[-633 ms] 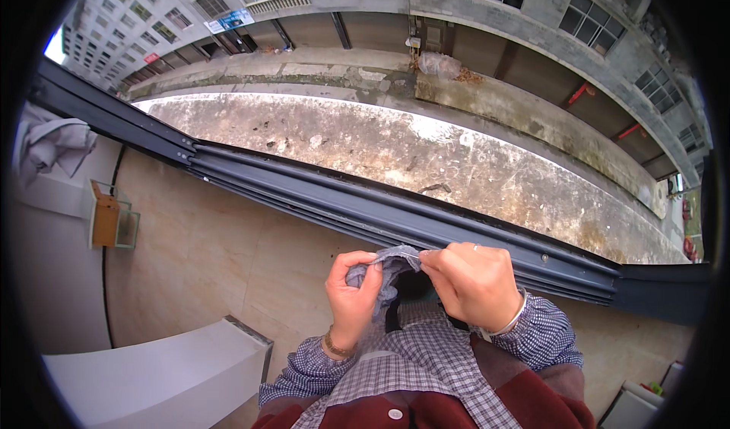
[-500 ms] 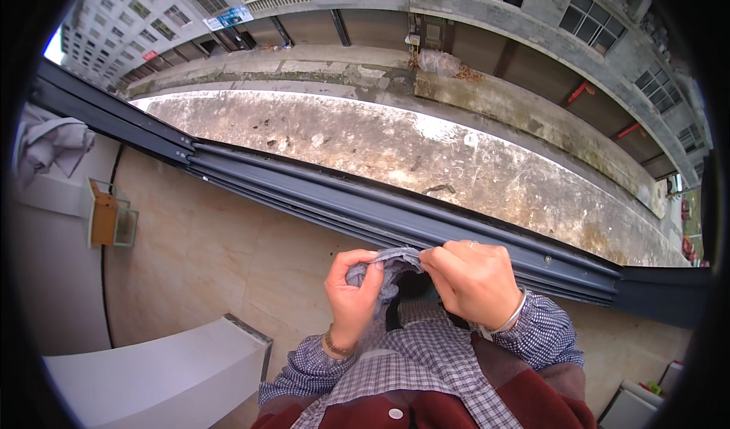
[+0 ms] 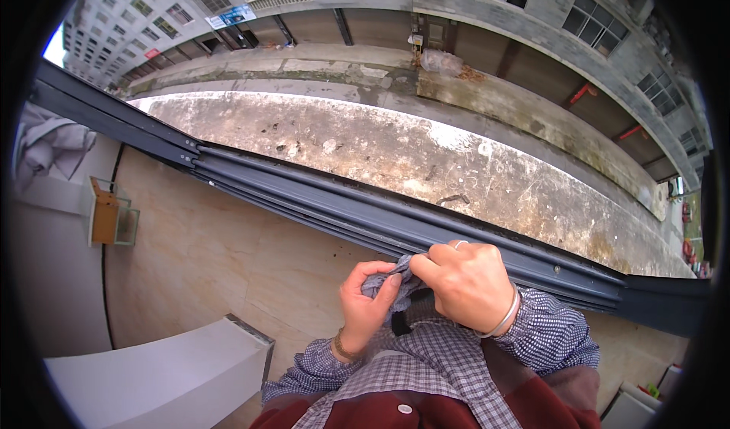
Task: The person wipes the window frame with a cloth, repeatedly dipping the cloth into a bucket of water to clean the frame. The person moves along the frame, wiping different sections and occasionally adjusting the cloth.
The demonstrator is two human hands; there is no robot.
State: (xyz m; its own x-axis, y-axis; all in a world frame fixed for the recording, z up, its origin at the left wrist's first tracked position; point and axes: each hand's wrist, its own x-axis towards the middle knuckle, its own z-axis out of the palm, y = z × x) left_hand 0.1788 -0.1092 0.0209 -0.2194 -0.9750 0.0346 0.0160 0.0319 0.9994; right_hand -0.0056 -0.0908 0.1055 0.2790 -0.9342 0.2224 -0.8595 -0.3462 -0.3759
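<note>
Pinching a grey cloth [image 3: 384, 283], left hand [image 3: 366, 306] and right hand [image 3: 465, 286] both grasping it, above checked sleeves.

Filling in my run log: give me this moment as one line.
left hand: pinching grey cloth | right hand: gripping same cloth | position: chest height, beside dark window track | cloth: bunched

Upper-floor home balcony. We note a dark window track [image 3: 395, 220] edging beige floor tiles [image 3: 228, 262]; beyond the track, a stained concrete ledge [image 3: 426, 155], then the street and apartment blocks [image 3: 532, 18] below.
</note>
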